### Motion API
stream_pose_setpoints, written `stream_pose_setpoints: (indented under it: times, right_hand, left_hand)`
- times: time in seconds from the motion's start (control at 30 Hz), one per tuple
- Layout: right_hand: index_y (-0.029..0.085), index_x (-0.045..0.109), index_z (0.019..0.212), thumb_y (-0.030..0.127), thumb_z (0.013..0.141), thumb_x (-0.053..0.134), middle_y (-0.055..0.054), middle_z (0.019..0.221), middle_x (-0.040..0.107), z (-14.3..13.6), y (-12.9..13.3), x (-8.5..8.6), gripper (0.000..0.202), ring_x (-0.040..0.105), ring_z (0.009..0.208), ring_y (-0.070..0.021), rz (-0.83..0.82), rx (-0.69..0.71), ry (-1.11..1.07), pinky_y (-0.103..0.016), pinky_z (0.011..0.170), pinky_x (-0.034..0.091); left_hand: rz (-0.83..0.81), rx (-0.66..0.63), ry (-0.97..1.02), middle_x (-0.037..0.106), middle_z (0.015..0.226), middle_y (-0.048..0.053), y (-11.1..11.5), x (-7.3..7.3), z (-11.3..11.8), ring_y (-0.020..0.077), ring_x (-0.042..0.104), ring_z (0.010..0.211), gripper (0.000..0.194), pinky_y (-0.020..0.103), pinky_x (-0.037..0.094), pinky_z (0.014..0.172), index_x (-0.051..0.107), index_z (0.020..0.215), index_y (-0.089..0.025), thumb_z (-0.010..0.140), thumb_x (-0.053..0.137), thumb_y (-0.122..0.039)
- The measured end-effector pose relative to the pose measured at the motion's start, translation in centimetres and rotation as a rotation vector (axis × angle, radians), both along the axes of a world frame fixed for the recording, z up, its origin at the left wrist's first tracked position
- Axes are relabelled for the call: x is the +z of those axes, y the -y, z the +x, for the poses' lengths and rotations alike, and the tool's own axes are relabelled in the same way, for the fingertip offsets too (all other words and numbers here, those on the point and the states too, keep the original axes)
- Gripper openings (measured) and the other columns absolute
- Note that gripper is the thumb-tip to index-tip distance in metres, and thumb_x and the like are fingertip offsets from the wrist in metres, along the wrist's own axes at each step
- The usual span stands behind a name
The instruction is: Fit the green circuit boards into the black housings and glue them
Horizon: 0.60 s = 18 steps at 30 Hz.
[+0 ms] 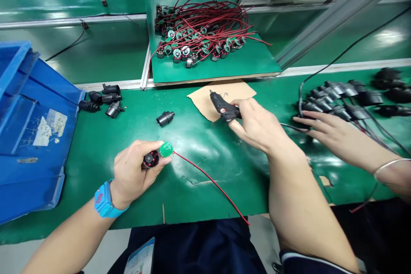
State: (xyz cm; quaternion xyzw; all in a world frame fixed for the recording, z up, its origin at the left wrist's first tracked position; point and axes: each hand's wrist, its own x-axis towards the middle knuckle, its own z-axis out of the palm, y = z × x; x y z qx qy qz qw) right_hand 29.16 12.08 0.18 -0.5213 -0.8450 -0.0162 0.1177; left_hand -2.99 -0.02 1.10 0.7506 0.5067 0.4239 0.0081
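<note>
L hand (135, 167): fingers curled tight on blk motor (150, 159), round green PCB (166, 149) pinched at tips, red wire (210, 177) right of them. R hand (257, 124): fingers wrapped round glue gun (220, 105). Blue bin (28, 171) labels (43, 132), left of L fingers, unreadable.

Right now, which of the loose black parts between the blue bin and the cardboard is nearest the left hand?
The lone black part, lying by itself just beyond the left hand; the others are clustered beside the blue bin.

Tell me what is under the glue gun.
Brown cardboard, lying on the green table, shows around the front of the glue gun. Whatever the gun and right hand cover is hidden, and contact is unclear.
</note>
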Motion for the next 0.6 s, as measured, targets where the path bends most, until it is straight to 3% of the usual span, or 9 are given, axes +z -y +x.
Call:
stream_pose_setpoints:
  times: [0.1,0.17,0.27,0.33,0.37,0.47,0.6]
  right_hand:
    - [0.012,0.063,0.125,0.035,0.089,0.059,-0.021,0.116,0.068,-1.6,0.5,0.3,0.043,0.062,0.11,-0.0389,0.06,0.009,-0.145,-0.057,0.095,0.047]
    - [0.016,0.066,0.12,0.035,0.092,0.06,-0.016,0.114,0.07,-3.8,2.1,1.1,0.035,0.064,0.11,-0.033,-0.044,0.106,-0.439,-0.052,0.098,0.049]
    - [0.02,0.071,0.107,0.035,0.095,0.064,-0.007,0.098,0.075,-7.7,5.4,2.0,0.021,0.071,0.092,-0.0203,-0.618,0.318,-0.886,-0.037,0.086,0.058]
    - [0.019,0.072,0.102,0.038,0.091,0.071,-0.004,0.087,0.075,-9.6,7.0,2.0,0.021,0.072,0.079,-0.0164,-0.939,0.326,-1.085,-0.031,0.076,0.06]
    - [0.019,0.072,0.1,0.039,0.089,0.073,-0.002,0.082,0.074,-10.2,7.5,1.8,0.022,0.071,0.072,-0.0146,-1.014,0.283,-1.168,-0.028,0.068,0.06]
    - [0.018,0.074,0.094,0.037,0.087,0.077,0.001,0.07,0.071,-10.6,7.8,1.1,0.02,0.064,0.054,-0.0099,-0.943,0.134,-1.322,-0.02,0.048,0.05]
    - [0.02,0.079,0.092,0.025,0.085,0.079,-0.002,0.079,0.077,-10.0,7.4,0.9,0.008,0.065,0.059,-0.0105,-0.505,0.118,-1.21,-0.022,0.052,0.051]
  left_hand:
    - [0.015,-0.008,0.012,0.073,0.083,0.0,0.0,0.0,0.1,0.0105,0.067,0.066,0.024,0.02,0.052,0.06,0.062,0.107,-0.02,0.096,0.068,-0.04]
    - [0.017,-0.021,0.029,0.074,0.086,0.0,0.0,-0.1,0.2,0.0111,0.069,0.068,0.023,0.02,0.053,0.062,0.061,0.108,-0.02,0.096,0.069,-0.038]
    - [0.014,-0.042,0.045,0.073,0.087,0.001,0.0,-0.3,0.5,0.0123,0.069,0.07,0.023,0.021,0.055,0.064,0.06,0.11,-0.021,0.096,0.068,-0.037]
    - [0.001,-0.065,0.046,0.072,0.088,0.001,0.0,-0.3,0.8,0.0126,0.069,0.072,0.023,0.021,0.055,0.065,0.059,0.112,-0.022,0.097,0.067,-0.037]
    - [-0.026,-0.077,0.045,0.071,0.089,0.001,0.0,-0.3,0.9,0.0127,0.068,0.073,0.025,0.022,0.055,0.067,0.058,0.115,-0.022,0.097,0.066,-0.037]
    - [-0.192,-0.13,0.061,0.068,0.098,0.005,0.1,0.0,1.4,0.0158,0.066,0.082,0.038,0.027,0.057,0.075,0.052,0.13,-0.019,0.099,0.063,-0.038]
    - [-0.425,-0.252,0.141,0.062,0.118,0.012,0.3,0.3,1.8,0.0214,0.061,0.109,0.035,0.035,0.055,0.095,0.051,0.135,-0.016,0.102,0.053,-0.028]
